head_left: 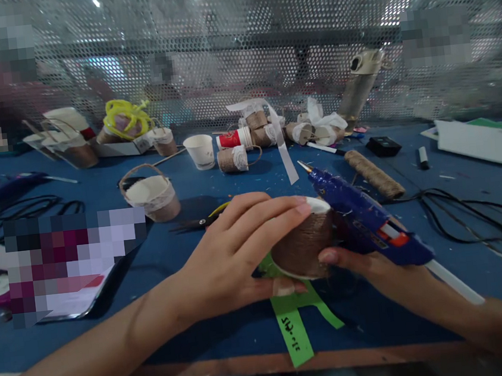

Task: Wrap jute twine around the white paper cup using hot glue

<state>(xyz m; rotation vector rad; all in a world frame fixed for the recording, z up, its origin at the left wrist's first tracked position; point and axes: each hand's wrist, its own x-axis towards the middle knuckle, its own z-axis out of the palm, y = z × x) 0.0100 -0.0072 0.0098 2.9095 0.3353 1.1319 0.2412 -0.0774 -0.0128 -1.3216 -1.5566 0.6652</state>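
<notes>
Currently grasping the cup point(303, 236) above green strips point(288, 316) with the left hand point(232, 247), between fingers point(281, 223) at its rim and thumb beneath; gripping the glue gun point(354, 207) in the right hand point(371, 265), with thumb at the cup's side.

The blue worktop point(213, 341) carries scissors point(201, 222), a twine roll point(374, 174), a white cup point(201, 153) and a handled basket point(158, 202) (lace-trimmed).
</notes>
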